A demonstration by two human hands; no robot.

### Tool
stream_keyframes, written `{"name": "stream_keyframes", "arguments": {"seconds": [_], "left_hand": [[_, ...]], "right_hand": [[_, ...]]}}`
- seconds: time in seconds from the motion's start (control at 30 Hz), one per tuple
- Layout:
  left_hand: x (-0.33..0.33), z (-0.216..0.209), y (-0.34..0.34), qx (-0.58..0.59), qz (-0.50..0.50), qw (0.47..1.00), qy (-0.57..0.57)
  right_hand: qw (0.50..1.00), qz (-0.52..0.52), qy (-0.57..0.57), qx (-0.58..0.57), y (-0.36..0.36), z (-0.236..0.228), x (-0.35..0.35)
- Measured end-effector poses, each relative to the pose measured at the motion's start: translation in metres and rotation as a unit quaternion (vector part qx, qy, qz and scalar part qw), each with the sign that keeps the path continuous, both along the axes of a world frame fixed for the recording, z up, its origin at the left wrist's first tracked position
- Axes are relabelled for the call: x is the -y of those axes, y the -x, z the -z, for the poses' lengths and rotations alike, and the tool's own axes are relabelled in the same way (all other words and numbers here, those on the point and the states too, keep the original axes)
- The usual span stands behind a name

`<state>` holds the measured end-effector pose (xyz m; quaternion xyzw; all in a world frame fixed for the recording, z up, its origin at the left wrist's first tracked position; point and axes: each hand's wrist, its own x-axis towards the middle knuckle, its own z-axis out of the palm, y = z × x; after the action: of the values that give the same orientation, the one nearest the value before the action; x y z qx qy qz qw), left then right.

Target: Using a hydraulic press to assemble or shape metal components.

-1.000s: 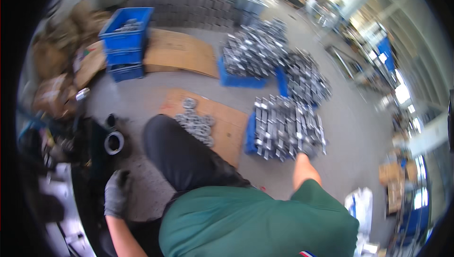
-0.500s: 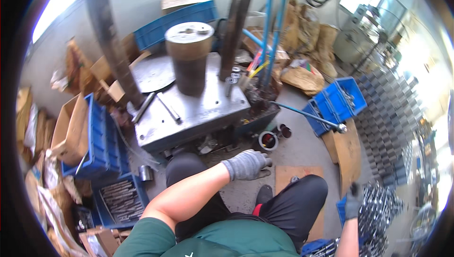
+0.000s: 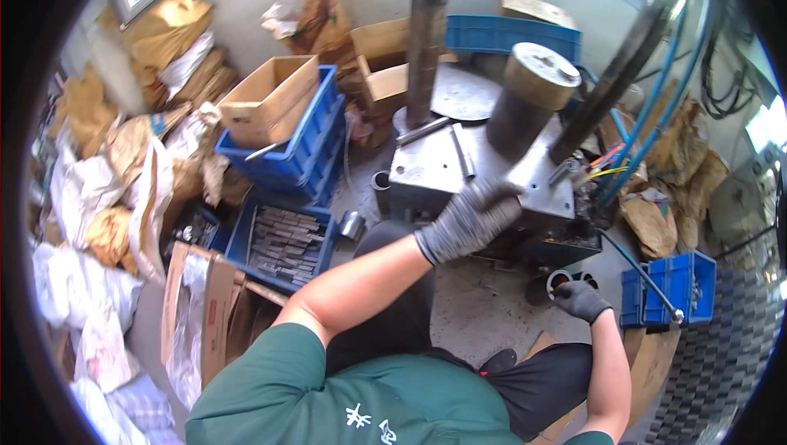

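Steel rod [image 3: 462,151], long axis toward left hand [image 3: 470,220], right hand [image 3: 584,301] near can [image 3: 539,290], grips unclear

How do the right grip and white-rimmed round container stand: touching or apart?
Cannot tell. In the head view, the right grip overlaps the edge of the white-rimmed round container, but neither contact nor a gap shows plainly.

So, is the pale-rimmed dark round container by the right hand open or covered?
Open: the container shows its dark inside, uncovered.
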<state>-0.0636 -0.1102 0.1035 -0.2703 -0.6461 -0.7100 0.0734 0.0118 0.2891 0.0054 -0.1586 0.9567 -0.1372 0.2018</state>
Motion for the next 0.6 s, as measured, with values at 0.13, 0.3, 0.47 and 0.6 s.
{"name": "stream_keyframes", "arguments": {"seconds": [0.13, 0.3, 0.47, 0.6], "left_hand": [[0.127, 0.01, 0.001, 0.104, -0.144, 0.983, -0.048], [0.302, 0.152, -0.022, 0.188, -0.26, 0.92, 0.226], [0.419, 0.295, -0.066, 0.364, -0.37, 0.752, 0.406], [0.448, 0.368, -0.091, 0.469, -0.404, 0.665, 0.418]], "right_hand": [[0.99, 0.052, 0.109, -0.073, -0.001, -0.011, 0.009], [0.958, 0.152, 0.179, 0.163, -0.005, 0.006, -0.008], [0.925, 0.267, 0.169, 0.21, -0.02, 0.007, -0.026], [0.875, 0.365, 0.211, 0.239, -0.018, 0.018, -0.039]]}}
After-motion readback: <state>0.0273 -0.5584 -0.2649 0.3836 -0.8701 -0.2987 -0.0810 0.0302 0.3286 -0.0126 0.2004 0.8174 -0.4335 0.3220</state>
